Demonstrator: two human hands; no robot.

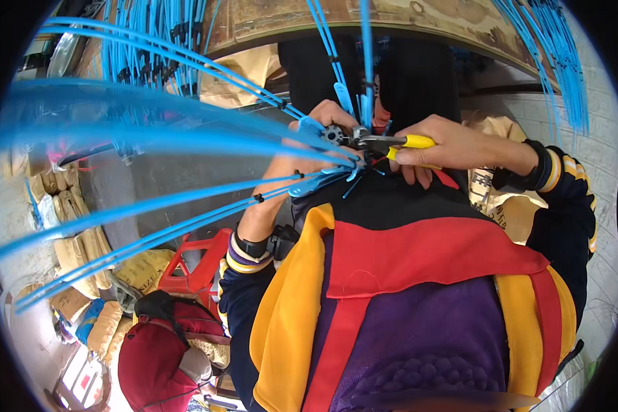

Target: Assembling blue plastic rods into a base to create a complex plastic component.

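Note:
Long thin blue rods (pixel 137 202) fan out to the left and upward from a small black toothed hub (pixel 332 134) in front of my lap. My left hand (pixel 331 115) is closed around the rods' joined ends beside the hub, its fingers partly hidden behind them. In my right hand (pixel 450 141) is a pair of pliers (pixel 419 141) with yellow handles. Their metal jaws point left and reach the hub fittings; whether they bite on anything is hard to make out. Small blue plastic plates (pixel 305 185) sit along the rods near the hub.
Bundles of blue rods with black fittings hang at the wooden table's (pixel 432 15) back left and right (pixel 556 62). A red plastic stool (pixel 199 264) stands at lower left, near a person in a dark red hood (pixel 151 360). Paper sacks (pixel 82 254) line the left wall.

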